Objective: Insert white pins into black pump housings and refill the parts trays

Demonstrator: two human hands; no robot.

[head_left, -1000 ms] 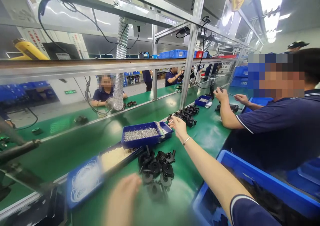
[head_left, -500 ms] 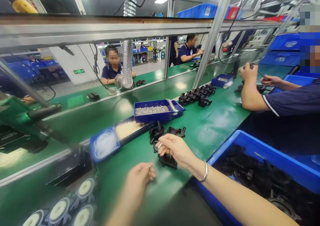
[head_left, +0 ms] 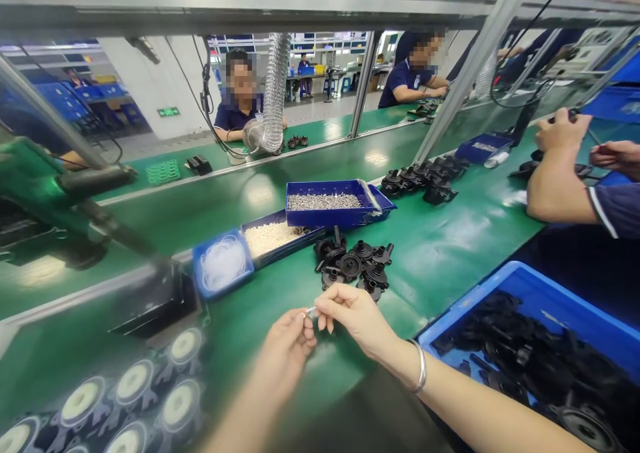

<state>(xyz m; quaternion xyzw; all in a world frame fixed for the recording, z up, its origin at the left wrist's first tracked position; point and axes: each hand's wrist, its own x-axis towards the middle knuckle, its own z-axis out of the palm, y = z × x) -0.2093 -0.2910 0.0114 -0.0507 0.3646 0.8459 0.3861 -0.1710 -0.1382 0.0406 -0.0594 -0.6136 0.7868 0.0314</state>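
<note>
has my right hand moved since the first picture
Yes: against the upper blue tray, your right hand has come from beyond its right end back toward you, now on the near side of the black parts, beside your left hand.

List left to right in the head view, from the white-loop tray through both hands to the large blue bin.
White-loop tray, left hand, thin pale piece, right hand, large blue bin.

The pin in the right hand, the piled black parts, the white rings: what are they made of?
Pin: perhaps metal, from its pale glint; too small to be sure.
Black parts: probably moulded plastic, satin, with crisp round rims.
White rings: soft plastic or rubber, maybe; thin, tangled, translucent-looking.
</note>
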